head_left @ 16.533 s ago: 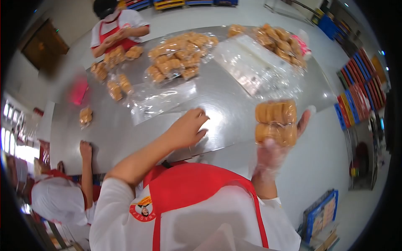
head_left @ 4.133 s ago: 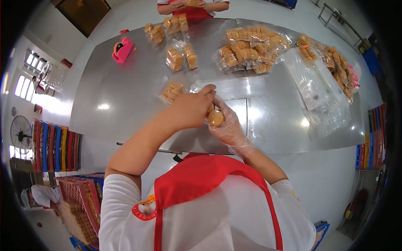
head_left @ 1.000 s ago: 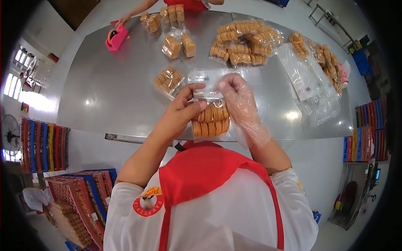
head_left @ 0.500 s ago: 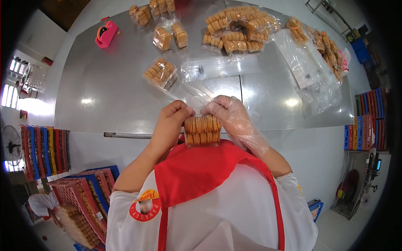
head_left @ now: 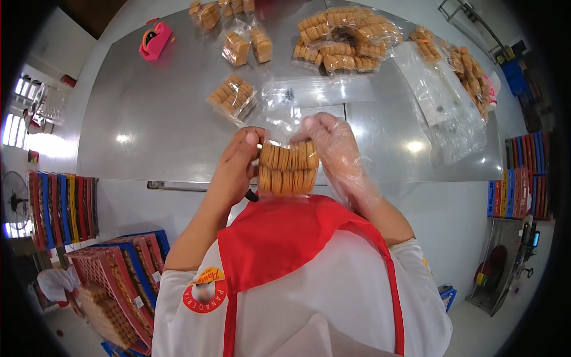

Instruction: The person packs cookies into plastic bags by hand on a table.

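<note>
Close to my apron, at the table's front edge, is a clear plastic bag of biscuits, with two rows of thin round biscuits standing on edge. My bare left hand is closed on the left side of this bag, its thumb near the upper corner. In a clear plastic glove, my right hand pinches the bag's upper right part. Loose film from the bag's mouth extends away over the table. Beyond my left hand lies another packed biscuit bag. Flat clear bags lie just past my hands.
The steel table holds a heap of packed biscuits at the back and more biscuit bags at right. Plastic sheets lie beside them. A pink tape dispenser stands back left. Stacked crates and a person are lower left.
The bag of biscuits has risen away from my apron, over the table edge. My left hand has slid down its side, and my right hand has shifted slightly right and away from me.
</note>
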Tool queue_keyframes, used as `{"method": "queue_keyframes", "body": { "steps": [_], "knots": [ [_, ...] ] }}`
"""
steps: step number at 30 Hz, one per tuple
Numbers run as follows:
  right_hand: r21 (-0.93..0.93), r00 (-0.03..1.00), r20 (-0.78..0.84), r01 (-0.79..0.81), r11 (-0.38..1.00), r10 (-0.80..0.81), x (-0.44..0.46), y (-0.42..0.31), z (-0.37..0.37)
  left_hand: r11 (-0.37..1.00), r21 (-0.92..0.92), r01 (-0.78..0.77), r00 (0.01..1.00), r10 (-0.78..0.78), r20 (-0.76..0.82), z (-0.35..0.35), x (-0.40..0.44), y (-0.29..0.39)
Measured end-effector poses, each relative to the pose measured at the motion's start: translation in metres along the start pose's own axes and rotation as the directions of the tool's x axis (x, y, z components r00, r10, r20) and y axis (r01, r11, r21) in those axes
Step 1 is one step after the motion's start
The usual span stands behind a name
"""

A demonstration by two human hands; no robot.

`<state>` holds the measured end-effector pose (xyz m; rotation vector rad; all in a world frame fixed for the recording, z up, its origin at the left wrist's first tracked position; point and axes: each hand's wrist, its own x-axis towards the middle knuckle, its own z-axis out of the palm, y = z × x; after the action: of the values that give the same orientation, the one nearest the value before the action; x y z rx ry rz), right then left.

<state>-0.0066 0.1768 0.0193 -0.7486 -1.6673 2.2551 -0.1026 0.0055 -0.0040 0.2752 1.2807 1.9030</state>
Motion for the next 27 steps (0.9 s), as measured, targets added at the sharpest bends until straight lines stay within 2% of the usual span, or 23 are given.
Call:
{"method": "queue_keyframes", "body": {
  "steps": [3,4,7,8,11,16,19,22,25,27],
  "knots": [
    [0.161,0.997,-0.015,0.076,0.984,-0.074,0.008,0.006,-0.012,0.969,0.188,0.161,0.945,-0.206,0.255,-0.004,-0.011,0.013],
    [0.316,0.999,0.021,0.03,0.948,-0.039,0.01,0.007,-0.014,0.964,0.11,0.241,0.914,-0.263,0.309,-0.002,-0.015,0.019],
    [0.566,0.993,0.12,-0.052,0.823,-0.019,0.007,0.006,-0.014,0.978,0.195,0.07,0.938,-0.131,0.321,0.011,-0.023,0.017],
    [0.578,0.992,0.123,-0.048,0.814,-0.028,0.007,0.006,-0.013,0.983,0.108,0.15,0.923,-0.179,0.341,0.014,-0.024,0.021],
    [0.603,0.985,0.151,-0.025,0.797,-0.083,0.01,0.007,-0.014,0.989,0.1,0.108,0.918,-0.138,0.373,0.02,-0.028,0.022],
    [0.638,0.896,0.325,0.027,0.769,-0.302,0.017,0.009,-0.017,0.973,0.213,-0.09,0.891,-0.017,0.454,0.02,-0.03,0.024],
    [0.732,0.907,0.296,-0.012,0.681,-0.301,0.019,0.015,-0.018,0.961,0.235,-0.145,0.883,0.018,0.469,0.022,-0.033,0.025],
    [0.686,0.909,0.291,0.019,0.727,-0.298,0.013,0.009,-0.017,0.962,0.227,-0.152,0.883,0.029,0.469,0.024,-0.034,0.026],
    [0.698,0.912,0.299,-0.007,0.716,-0.282,0.009,0.005,-0.016,0.962,0.225,-0.155,0.888,0.037,0.458,0.023,-0.035,0.025],
    [0.604,0.978,0.103,0.081,0.793,-0.179,0.016,0.004,-0.023,0.948,0.263,-0.181,0.912,0.062,0.406,0.016,-0.029,0.023]
  ]
}}
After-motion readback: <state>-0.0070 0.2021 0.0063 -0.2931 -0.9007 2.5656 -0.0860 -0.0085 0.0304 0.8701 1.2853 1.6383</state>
